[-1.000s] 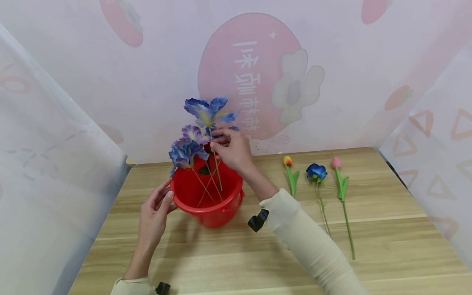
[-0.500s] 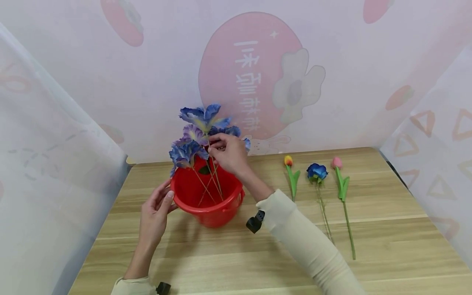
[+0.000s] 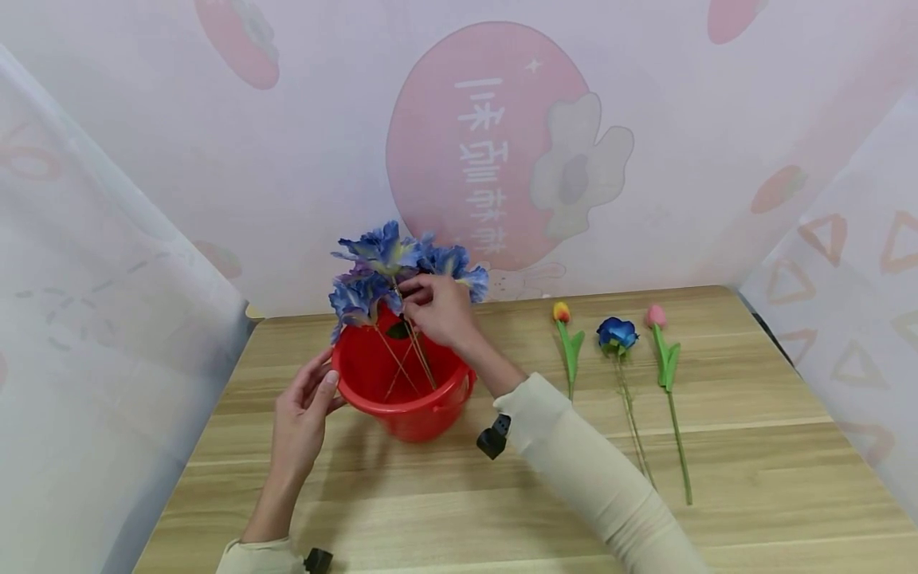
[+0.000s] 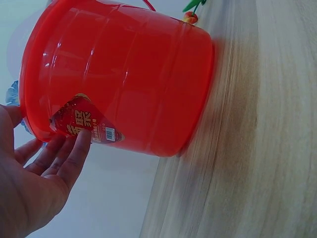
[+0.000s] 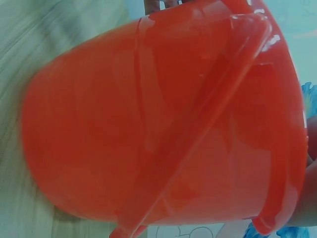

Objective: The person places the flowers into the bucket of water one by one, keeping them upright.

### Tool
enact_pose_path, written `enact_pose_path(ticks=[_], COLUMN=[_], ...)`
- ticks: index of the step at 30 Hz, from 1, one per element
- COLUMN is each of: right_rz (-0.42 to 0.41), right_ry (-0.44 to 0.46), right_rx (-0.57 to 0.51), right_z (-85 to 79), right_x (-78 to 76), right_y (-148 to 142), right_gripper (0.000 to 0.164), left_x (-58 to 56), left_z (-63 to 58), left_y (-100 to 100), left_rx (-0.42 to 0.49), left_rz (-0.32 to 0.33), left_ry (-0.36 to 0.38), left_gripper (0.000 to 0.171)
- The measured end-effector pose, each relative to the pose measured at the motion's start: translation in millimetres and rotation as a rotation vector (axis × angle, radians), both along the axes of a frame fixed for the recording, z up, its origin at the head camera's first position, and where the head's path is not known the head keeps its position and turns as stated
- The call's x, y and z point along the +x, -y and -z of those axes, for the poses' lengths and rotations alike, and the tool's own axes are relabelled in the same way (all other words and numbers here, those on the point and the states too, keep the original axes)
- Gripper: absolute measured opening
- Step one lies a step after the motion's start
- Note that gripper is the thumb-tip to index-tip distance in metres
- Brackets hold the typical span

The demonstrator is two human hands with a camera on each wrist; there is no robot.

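Note:
In the head view a red bucket (image 3: pixel 416 422) stands upright on the table, with several long-stemmed flowers leaning in it. My left hand (image 3: pixel 297 418) holds the bucket's left rim; in the left wrist view its fingers (image 4: pixel 72 161) lie against the outer wall beside a printed label (image 4: pixel 81 119). Over the bucket, my right hand (image 3: pixel 441 311) pinches the thin stem of a blue iris (image 3: pixel 380 249) just below its bloom. Another blue iris (image 3: pixel 355 299) leans at the left rim, and more blue petals (image 3: pixel 469 279) show behind the right hand. The right wrist view is mostly bucket wall (image 5: pixel 99 139).
To the right lie a red-yellow tulip (image 3: pixel 562 312), a blue rose (image 3: pixel 617 335) and a pink tulip (image 3: pixel 656 317) on the wooden table (image 3: pixel 760 454). A printed backdrop (image 3: pixel 323 119) rises behind the table. The bucket's handle (image 5: pixel 198 129) hangs down its side.
My right hand has moved down with the blue iris, whose bloom now sits lower, among the other flowers. The left hand stays at the bucket rim.

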State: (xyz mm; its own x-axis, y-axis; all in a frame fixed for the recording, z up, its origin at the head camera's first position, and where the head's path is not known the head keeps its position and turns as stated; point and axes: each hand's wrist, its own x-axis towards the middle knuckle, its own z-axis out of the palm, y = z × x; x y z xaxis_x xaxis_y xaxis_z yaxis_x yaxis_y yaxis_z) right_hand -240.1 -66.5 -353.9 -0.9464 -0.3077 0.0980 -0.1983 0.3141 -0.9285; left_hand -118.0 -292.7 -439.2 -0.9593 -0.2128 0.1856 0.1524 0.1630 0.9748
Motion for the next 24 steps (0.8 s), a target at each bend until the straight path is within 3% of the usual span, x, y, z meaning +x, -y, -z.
enact_pose_path(ticks=[10, 24], right_rz=[0.01, -0.011], right_ry=[-0.05, -0.04], right_rx=[0.041, -0.02], right_z=[3.4, 0.4], right_x=[3.9, 16.4], right_y=[-4.0, -15.3], right_gripper=[0.027, 0.033], left_x=[-0.4, -1.4], left_z=[1.8, 3.5], left_y=[0.7, 0.9], left_rx=[0.003, 0.008], left_rz=[0.001, -0.004], left_ry=[0.005, -0.01], left_gripper=[0.048, 0.047])
